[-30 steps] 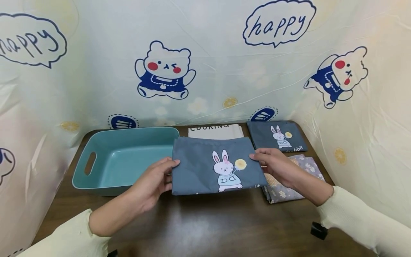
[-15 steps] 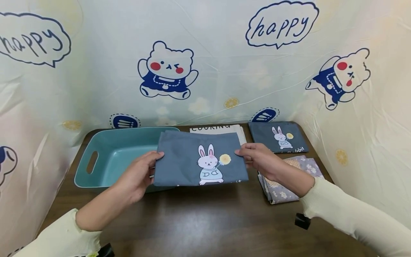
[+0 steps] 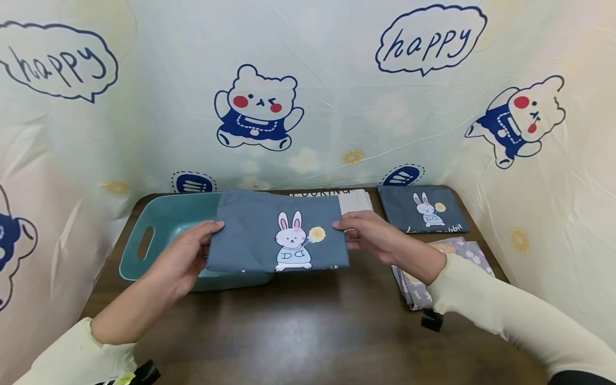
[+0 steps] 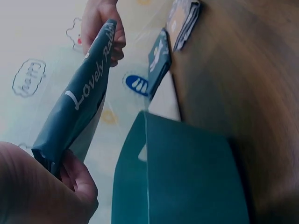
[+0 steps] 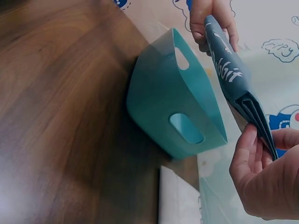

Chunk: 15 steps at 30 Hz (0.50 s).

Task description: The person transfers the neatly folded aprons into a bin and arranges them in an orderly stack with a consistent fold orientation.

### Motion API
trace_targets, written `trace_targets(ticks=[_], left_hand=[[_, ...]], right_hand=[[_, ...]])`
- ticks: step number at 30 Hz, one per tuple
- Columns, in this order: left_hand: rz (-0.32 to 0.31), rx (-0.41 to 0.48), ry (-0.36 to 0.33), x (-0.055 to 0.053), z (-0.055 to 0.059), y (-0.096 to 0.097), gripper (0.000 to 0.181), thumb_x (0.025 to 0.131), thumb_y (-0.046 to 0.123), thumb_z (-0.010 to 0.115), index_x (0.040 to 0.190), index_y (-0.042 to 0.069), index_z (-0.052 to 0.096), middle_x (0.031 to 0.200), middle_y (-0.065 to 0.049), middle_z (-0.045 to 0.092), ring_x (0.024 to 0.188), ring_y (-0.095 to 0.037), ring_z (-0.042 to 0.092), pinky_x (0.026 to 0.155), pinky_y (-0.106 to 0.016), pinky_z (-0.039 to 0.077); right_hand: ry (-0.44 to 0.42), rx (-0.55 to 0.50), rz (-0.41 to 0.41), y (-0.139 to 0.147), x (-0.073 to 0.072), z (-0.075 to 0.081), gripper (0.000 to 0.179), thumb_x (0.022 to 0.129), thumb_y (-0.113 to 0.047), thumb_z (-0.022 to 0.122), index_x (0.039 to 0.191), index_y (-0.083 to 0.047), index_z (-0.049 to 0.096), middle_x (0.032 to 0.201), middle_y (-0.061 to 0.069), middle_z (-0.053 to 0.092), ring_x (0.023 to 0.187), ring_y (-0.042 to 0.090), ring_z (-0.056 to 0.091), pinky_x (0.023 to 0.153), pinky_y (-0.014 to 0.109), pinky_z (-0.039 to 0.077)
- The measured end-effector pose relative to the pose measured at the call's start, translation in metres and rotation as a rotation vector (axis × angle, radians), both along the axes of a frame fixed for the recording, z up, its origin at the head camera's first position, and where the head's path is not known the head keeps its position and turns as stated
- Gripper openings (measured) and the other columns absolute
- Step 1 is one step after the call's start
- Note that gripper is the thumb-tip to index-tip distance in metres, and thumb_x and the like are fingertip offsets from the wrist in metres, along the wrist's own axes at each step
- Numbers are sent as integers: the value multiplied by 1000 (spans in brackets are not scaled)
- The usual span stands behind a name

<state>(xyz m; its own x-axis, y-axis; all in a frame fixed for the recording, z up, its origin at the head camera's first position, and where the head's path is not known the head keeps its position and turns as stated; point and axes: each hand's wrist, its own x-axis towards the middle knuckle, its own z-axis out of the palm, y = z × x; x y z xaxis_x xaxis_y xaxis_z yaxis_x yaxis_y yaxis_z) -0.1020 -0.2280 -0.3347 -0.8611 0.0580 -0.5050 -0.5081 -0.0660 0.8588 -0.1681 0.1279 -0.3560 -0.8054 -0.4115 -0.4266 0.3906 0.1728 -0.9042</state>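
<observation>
A folded grey-blue cloth (image 3: 247, 232) with a printed white rabbit and yellow flower is held up between both hands. My left hand (image 3: 180, 259) pinches its left edge, thumb on top. On the right edge, my right hand (image 3: 372, 235) pinches it the same way. Below and behind the cloth stands a teal plastic bin (image 3: 132, 256) with handle holes, partly covered by the cloth in the head view. In the right wrist view the cloth (image 5: 229, 70) is above the bin (image 5: 152, 88), apart from it, and its folded layers show at the near end.
A second grey rabbit-print cloth (image 3: 399, 211) lies folded at the back right of the wooden table (image 3: 308, 331). In front of it is a folded purple floral cloth (image 3: 469, 254). A white cloth (image 3: 356, 202) lettered "COOKING" lies beside the bin. A printed curtain (image 3: 337, 96) hangs behind.
Both hands have carried the rabbit-print cloth leftward, from in front of the white cloth to over the bin's right part. The bin and other cloths have stayed put; the head view has shifted slightly.
</observation>
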Motion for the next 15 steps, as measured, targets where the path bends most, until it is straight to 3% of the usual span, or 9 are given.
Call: trace_targets(ticks=[7, 15], left_hand=[[14, 5, 24, -4, -3, -24, 38, 104, 40, 59, 132, 16, 49, 89, 14, 72, 89, -6, 63, 84, -23, 52], [52, 24, 3, -10, -3, -52, 39, 103, 38, 62, 130, 18, 43, 95, 13, 66, 95, -8, 59, 84, -24, 52]], right_hand=[[-28, -16, -8, -23, -6, 1, 17, 99, -16, 64, 104, 0, 67, 95, 3, 72, 87, 19, 71, 94, 39, 59], [-61, -26, 2, -51, -13, 0, 18, 98, -16, 67, 106, 0, 67, 94, 3, 68, 85, 19, 66, 87, 33, 60]])
